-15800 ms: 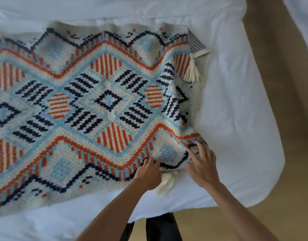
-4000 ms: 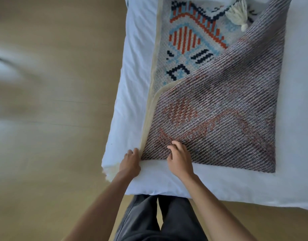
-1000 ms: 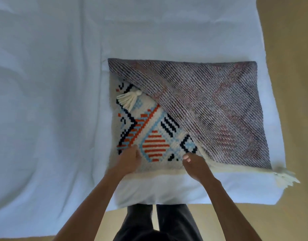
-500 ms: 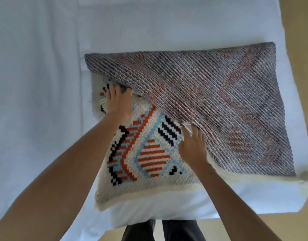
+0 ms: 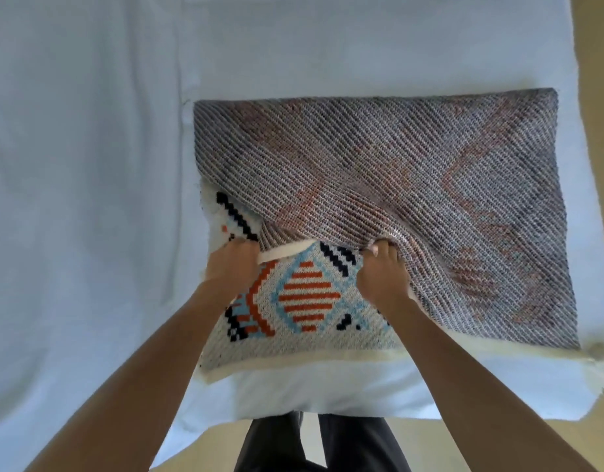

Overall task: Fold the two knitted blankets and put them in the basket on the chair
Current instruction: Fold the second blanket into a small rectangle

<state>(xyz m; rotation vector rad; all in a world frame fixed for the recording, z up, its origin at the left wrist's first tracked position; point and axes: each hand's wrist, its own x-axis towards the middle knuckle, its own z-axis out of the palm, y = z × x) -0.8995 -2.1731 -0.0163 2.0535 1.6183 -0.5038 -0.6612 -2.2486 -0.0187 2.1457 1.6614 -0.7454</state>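
Note:
One knitted blanket [image 5: 413, 185] lies folded on the white bed, its grey-brown reverse side facing up over most of it. Near me its patterned face shows, cream with orange, blue and black diamonds. My left hand [image 5: 231, 264] grips the cream edge of the upper layer near its corner. My right hand [image 5: 382, 274] grips the same edge further right, bunching the fabric. A cream tassel [image 5: 600, 369] hangs off the blanket's near right corner. No second blanket, basket or chair is in view.
The white bed sheet [image 5: 89, 199] spreads to the left and beyond the blanket. The bed's near edge runs just in front of my legs [image 5: 314, 444]. Tan floor [image 5: 593, 80] shows along the right side.
My left hand came back from under the far flap and now grips the upper layer's edge. That layer has been pulled toward me, covering more of the patterned face.

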